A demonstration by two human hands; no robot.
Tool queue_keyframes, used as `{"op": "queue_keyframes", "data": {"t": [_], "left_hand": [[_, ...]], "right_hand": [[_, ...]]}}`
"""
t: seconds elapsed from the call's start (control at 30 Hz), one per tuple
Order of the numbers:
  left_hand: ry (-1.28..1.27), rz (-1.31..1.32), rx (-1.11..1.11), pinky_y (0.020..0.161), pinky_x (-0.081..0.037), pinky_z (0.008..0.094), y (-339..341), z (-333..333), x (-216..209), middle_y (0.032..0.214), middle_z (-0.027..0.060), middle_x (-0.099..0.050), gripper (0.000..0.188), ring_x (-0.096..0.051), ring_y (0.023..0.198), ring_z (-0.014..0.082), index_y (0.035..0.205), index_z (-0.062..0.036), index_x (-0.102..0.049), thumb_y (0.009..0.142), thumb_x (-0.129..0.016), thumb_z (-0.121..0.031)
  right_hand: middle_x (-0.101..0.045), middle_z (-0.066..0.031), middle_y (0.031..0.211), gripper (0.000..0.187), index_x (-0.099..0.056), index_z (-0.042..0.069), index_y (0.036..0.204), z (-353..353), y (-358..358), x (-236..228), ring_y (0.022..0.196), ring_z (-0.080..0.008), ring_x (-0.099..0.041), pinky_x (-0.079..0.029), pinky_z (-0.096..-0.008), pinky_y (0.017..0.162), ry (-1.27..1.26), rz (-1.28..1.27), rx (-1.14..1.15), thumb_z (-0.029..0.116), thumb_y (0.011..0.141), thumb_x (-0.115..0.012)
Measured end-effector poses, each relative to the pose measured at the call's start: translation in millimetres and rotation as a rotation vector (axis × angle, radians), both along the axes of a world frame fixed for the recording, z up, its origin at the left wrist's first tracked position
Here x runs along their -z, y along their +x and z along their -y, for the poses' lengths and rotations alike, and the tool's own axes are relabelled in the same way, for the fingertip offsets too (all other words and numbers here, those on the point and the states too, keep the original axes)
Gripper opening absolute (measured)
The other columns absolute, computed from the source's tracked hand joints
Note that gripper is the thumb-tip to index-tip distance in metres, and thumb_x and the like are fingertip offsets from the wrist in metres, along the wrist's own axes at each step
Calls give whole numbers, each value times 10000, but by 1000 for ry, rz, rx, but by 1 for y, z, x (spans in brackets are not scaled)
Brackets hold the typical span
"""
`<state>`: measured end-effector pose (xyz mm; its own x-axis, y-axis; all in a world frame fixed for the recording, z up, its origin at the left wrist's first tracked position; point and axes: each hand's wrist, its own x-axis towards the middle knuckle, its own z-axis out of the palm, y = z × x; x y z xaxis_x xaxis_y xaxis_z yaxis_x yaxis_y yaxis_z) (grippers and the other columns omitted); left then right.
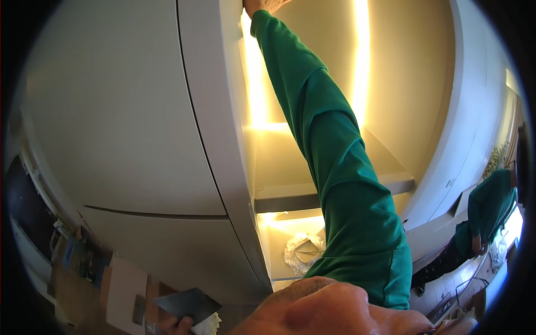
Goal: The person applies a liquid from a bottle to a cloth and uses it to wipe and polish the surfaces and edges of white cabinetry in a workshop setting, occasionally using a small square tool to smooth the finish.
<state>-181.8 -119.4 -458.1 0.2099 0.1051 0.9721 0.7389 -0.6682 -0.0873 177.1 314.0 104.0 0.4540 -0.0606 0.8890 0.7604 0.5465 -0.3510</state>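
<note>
The left hand (174,325) is low down on the left. Its fingers are closed on the edge of a dark flat sheet (192,303), with the thumb showing. A pale, ruffled thing (209,325) is right beside the sheet. The right hand (267,5) reaches high up by a bright light strip (256,84). The top of the picture cuts it off, so one cannot tell how open it is or if it holds anything. The green sleeve (340,151) passes in front of a shelf (290,196). Shiny wrap (291,252) lies below.
</note>
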Motion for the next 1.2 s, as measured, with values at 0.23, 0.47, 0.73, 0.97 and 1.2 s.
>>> {"op": "queue_keyframes", "data": {"t": [0.23,0.47,0.73,0.97,1.2], "left_hand": [[132,65,-7,625,-379,339,17,-12,8,1050,141,-545,281,-522,784,242,1150,9,-670,878,-738,-3],[-2,63,58,693,-397,389,3,-13,21,1031,123,-535,354,-538,840,267,1201,-47,-641,867,-730,29],[26,26,-141,846,-435,477,8,-4,-11,1065,116,-580,171,-573,942,308,1160,-87,-660,999,-603,-96],[-7,-30,-85,847,-446,483,5,-4,-15,1122,141,-600,215,-580,954,321,1177,-71,-658,1056,-511,-170],[-32,-2,-87,855,-460,491,-1,2,-4,1165,168,-607,261,-584,962,329,1204,-61,-654,1072,-477,-198]], "right_hand": [[-488,-142,1481,425,-659,121,1289,0,3,-10,1439,-410,-285,-198,-551,1194,-89,33,15,379,951,-657],[-605,-114,1388,427,-663,117,1295,-27,9,-21,1353,-349,-439,-268,-552,1160,-84,87,202,401,1024,-497],[-648,-130,1303,381,-662,54,1250,-22,7,-16,1236,-347,-540,-350,-553,1091,-161,225,382,301,990,-535],[-653,-146,1279,430,-668,7,1197,-47,20,-32,1233,-355,-531,-316,-551,1116,84,120,167,327,978,-481],[-660,-192,1222,392,-660,4,1172,-55,30,-6,1244,-356,-512,-302,-538,1123,-6,249,174,292,991,-466]]}}
